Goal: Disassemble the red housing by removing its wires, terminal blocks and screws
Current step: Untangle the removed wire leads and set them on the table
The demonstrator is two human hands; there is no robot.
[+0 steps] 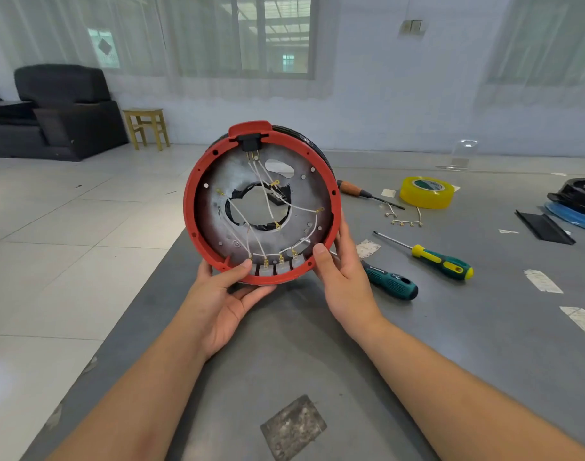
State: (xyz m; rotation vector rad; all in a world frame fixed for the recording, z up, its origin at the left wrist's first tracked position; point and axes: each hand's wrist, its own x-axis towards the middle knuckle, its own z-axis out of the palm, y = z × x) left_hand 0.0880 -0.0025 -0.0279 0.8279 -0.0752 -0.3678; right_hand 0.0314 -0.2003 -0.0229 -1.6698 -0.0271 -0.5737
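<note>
Housing [198,181], red and ring-shaped, stood on edge above the grey table [284,344], its open face toward the person. The left hand [223,294] gripped the lower rim, thumb hooked inside; the right hand [342,271] clasped the lower right rim. White wires [301,206] ran down to terminal blocks [279,266] just between both thumbs. Screwdrivers [442,261] lay right, nearer the right hand.

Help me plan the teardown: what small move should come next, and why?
Probably lay the red housing flat on the table and free the right hand for a screwdriver. Both hands, left hand included, hold it upright, and its white wires remain attached.
</note>
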